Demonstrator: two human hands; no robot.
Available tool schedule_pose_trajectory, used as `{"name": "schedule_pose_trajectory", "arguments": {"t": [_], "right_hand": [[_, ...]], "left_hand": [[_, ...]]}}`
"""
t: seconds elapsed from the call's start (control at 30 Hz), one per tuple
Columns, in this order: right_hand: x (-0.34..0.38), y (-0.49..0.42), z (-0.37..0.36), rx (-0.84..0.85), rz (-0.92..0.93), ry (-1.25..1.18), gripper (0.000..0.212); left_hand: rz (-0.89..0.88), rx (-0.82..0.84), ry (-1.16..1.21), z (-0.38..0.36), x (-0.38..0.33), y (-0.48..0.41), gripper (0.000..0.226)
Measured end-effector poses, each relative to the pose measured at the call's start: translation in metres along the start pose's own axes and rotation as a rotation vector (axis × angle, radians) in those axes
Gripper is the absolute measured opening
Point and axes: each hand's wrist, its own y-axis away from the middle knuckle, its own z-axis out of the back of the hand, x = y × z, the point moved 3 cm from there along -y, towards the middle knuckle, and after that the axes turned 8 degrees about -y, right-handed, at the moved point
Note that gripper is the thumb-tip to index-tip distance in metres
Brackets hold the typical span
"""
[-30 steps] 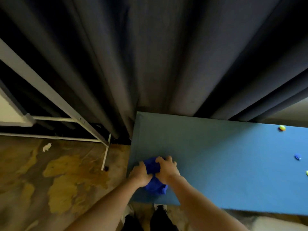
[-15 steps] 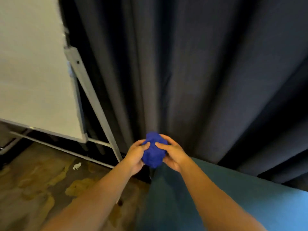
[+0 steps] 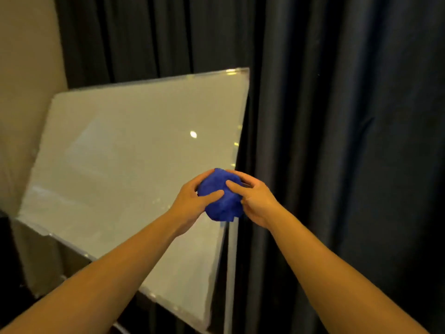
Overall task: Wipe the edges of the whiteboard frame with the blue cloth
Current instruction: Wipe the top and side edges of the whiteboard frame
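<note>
Before the whiteboard's right frame edge (image 3: 240,131), nearest first: I am cupping the blue cloth (image 3: 222,196) as a ball, left hand (image 3: 192,201) and right hand (image 3: 256,201) both pressing it. Soft, light, compressible, I judge; one palm could grip it. Beyond it, the whiteboard (image 3: 125,160) is leaning; behind the whiteboard, a dark curtain (image 3: 337,116) is hanging.

Dim, warm light; a small glare spot on the whiteboard (image 3: 134,153), curtain (image 3: 349,141) near black, soft blur throughout.
</note>
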Motion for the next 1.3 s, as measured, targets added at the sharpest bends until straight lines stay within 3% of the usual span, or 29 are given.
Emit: {"name": "schedule_pose_trajectory", "arguments": {"t": [0.13,0.3,0.4,0.53,0.73,0.97,1.13,1.3], "right_hand": [[0.033,-0.055,-0.087,0.258,-0.001,0.262,0.055],[0.054,-0.120,-0.161,0.232,0.104,0.533,0.030],[0.055,-0.159,-0.188,0.183,0.159,0.432,0.023],[0.040,-0.218,-0.212,0.250,0.121,0.045,0.029],[0.021,-0.338,-0.232,0.025,0.251,-0.042,0.032],[0.064,-0.474,-0.260,-0.050,0.484,0.169,0.038],[0.102,-0.536,-0.276,-0.154,0.567,0.465,0.036],[0.117,-0.592,-0.300,-0.392,0.778,0.933,0.037]], "left_hand": [[-0.077,-0.003,-0.179,0.104,-0.052,-0.029,0.041],[-0.143,-0.104,-0.409,0.201,-0.082,-0.065,0.034],[-0.174,-0.149,-0.445,0.239,-0.083,-0.102,0.035],[-0.239,-0.154,-0.431,0.268,-0.072,-0.162,0.030],[-0.364,-0.212,-0.595,0.321,-0.050,-0.273,0.032],[-0.484,-0.179,-0.615,0.388,-0.068,-0.424,0.039],[-0.518,-0.033,-0.666,0.422,-0.079,-0.510,0.028],[-0.684,-0.065,-0.732,0.455,-0.084,-0.585,0.026]]}}
